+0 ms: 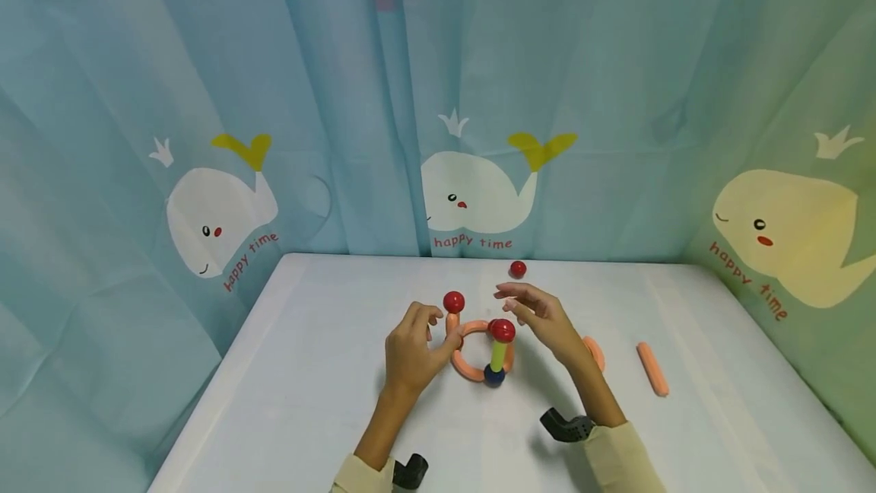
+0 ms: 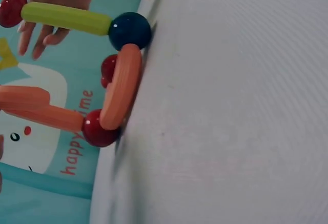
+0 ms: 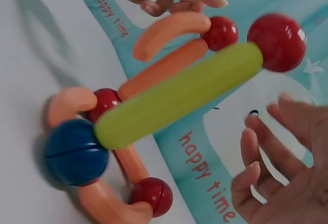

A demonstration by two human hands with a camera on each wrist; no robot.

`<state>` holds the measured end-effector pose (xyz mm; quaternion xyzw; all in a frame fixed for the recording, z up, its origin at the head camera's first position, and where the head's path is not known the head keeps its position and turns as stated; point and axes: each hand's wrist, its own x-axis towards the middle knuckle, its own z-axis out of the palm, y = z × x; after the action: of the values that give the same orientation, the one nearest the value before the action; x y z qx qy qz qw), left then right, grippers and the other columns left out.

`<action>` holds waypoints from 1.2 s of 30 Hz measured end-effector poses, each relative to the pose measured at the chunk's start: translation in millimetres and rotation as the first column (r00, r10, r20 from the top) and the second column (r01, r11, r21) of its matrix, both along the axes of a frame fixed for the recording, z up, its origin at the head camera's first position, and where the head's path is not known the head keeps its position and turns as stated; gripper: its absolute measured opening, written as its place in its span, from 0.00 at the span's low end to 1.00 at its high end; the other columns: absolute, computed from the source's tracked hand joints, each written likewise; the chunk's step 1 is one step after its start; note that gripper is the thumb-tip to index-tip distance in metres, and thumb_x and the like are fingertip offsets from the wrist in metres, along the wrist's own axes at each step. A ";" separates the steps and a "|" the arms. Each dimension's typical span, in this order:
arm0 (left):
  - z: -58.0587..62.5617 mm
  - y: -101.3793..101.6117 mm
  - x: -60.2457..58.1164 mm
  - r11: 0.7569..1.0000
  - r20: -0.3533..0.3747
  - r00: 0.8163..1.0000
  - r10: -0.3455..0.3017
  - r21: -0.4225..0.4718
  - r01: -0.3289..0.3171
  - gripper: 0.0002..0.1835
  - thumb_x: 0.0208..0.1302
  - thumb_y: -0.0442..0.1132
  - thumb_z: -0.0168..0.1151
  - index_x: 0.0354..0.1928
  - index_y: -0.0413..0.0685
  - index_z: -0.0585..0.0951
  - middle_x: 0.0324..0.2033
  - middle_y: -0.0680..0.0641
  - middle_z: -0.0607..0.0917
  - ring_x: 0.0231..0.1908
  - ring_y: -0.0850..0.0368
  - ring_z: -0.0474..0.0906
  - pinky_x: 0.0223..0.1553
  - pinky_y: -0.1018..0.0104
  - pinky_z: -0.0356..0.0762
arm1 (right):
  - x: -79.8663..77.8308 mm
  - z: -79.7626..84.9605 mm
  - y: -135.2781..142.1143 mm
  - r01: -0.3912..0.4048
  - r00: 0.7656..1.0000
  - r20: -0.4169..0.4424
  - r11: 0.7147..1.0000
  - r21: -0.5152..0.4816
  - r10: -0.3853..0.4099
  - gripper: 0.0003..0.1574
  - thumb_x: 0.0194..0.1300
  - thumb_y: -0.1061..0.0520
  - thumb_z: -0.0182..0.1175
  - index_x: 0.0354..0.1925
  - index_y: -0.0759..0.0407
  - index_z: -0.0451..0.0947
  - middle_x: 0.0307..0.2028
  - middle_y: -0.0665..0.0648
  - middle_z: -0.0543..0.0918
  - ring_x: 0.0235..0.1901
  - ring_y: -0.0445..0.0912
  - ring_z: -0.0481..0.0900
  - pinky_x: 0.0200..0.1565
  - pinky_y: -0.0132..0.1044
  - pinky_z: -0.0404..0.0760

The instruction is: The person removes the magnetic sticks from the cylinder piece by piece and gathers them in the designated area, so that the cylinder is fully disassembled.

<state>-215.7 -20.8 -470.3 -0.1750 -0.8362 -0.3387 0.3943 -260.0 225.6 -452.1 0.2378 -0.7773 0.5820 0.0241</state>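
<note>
A ring of curved orange sticks (image 1: pixel 469 371), joined by red balls and a blue ball (image 1: pixel 495 376), lies on the white table. From the blue ball rises a yellow-green stick (image 3: pixel 179 96) with a red ball (image 1: pixel 503 330) on top. Another upright, an orange stick (image 2: pixel 56 116), carries a red ball (image 1: pixel 454 302), and a curved orange stick (image 3: pixel 171 32) juts from it. My left hand (image 1: pixel 414 348) is beside that orange upright, fingers loosely bent; the right wrist view shows nothing in its grasp. Empty, with fingers spread and relaxed, my right hand (image 1: pixel 547 322) hovers right of the yellow-green stick.
A loose red ball (image 1: pixel 518 269) lies near the table's back edge. To the right are a curved orange stick (image 1: pixel 594 354), partly behind my forearm, and a straight orange stick (image 1: pixel 653 369). A blue curtain (image 1: pixel 356 97) with whale prints hangs behind the table (image 1: pixel 274 417).
</note>
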 end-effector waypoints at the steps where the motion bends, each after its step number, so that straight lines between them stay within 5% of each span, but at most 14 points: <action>1: -1.4 0.5 -0.6 1.000 0.017 1.000 -0.002 -0.003 0.002 0.17 0.51 0.49 0.73 0.34 0.48 0.78 0.29 0.51 0.80 0.22 0.64 0.70 0.22 0.78 0.69 | -4.7 0.4 -1.4 -0.041 0.999 0.006 0.999 0.002 0.041 0.20 0.73 0.58 0.53 0.61 0.61 0.73 0.56 0.65 0.80 0.48 0.40 0.79 0.44 0.41 0.80; 5: -8.4 2.2 -2.5 1.000 0.063 0.998 -0.010 -0.022 0.011 0.18 0.50 0.49 0.76 0.34 0.48 0.79 0.28 0.53 0.81 0.23 0.64 0.72 0.24 0.77 0.70 | -19.9 2.0 -9.6 -0.223 0.974 0.030 0.975 0.011 0.223 0.25 0.72 0.61 0.53 0.65 0.58 0.70 0.60 0.65 0.77 0.58 0.46 0.76 0.55 0.44 0.77; 9: -12.2 2.7 0.4 0.999 0.079 0.997 -0.017 -0.026 0.019 0.15 0.51 0.48 0.76 0.33 0.50 0.81 0.27 0.54 0.82 0.22 0.64 0.74 0.23 0.78 0.68 | -25.3 2.7 -20.0 -0.356 0.933 0.060 0.935 0.012 0.354 0.28 0.71 0.63 0.54 0.68 0.63 0.66 0.63 0.66 0.75 0.56 0.49 0.75 0.56 0.39 0.76; 18: -9.8 3.0 -0.7 0.998 0.090 0.993 -0.070 0.007 0.070 0.10 0.60 0.44 0.68 0.39 0.47 0.85 0.30 0.52 0.86 0.23 0.62 0.76 0.25 0.76 0.71 | -38.7 2.2 -30.0 -0.452 0.887 0.084 0.890 -0.056 0.455 0.27 0.70 0.64 0.54 0.66 0.65 0.68 0.61 0.58 0.79 0.55 0.50 0.75 0.57 0.40 0.76; 22: -10.0 4.2 -2.6 0.984 0.117 0.981 -0.157 0.099 0.145 0.10 0.61 0.38 0.66 0.42 0.41 0.85 0.33 0.48 0.88 0.25 0.60 0.78 0.27 0.69 0.77 | -42.0 3.1 -31.2 -0.480 0.866 0.111 0.872 -0.093 0.488 0.26 0.70 0.65 0.54 0.65 0.68 0.68 0.58 0.54 0.82 0.58 0.47 0.76 0.59 0.41 0.75; 26: -8.3 4.2 -3.1 0.941 0.195 0.946 -0.261 0.271 0.204 0.10 0.61 0.34 0.64 0.43 0.38 0.85 0.33 0.46 0.88 0.26 0.60 0.81 0.29 0.59 0.81 | -42.7 5.1 -33.7 -0.488 0.860 0.116 0.867 -0.102 0.498 0.26 0.69 0.64 0.56 0.64 0.70 0.69 0.56 0.52 0.83 0.57 0.44 0.78 0.58 0.37 0.76; 31: -5.6 4.0 -2.7 0.874 0.291 0.889 -0.354 0.441 0.203 0.08 0.64 0.34 0.62 0.44 0.41 0.83 0.29 0.46 0.89 0.27 0.60 0.83 0.26 0.67 0.80 | -43.2 6.4 -36.6 -0.482 0.865 0.101 0.871 -0.097 0.491 0.25 0.69 0.64 0.56 0.62 0.70 0.70 0.53 0.53 0.83 0.55 0.44 0.79 0.56 0.36 0.77; 36: -2.5 3.3 -2.2 0.789 0.412 0.785 -0.462 0.595 0.152 0.10 0.66 0.31 0.58 0.48 0.41 0.80 0.30 0.39 0.88 0.23 0.64 0.79 0.27 0.75 0.74 | -44.5 5.1 -37.9 -0.484 0.865 0.094 0.869 -0.105 0.493 0.23 0.68 0.66 0.56 0.60 0.70 0.69 0.51 0.53 0.82 0.53 0.44 0.79 0.55 0.37 0.77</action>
<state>-217.9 -17.5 -472.9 -0.0964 -0.7422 -0.6535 0.1130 -304.5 187.7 -447.0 0.3910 -0.6687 0.6117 -0.1606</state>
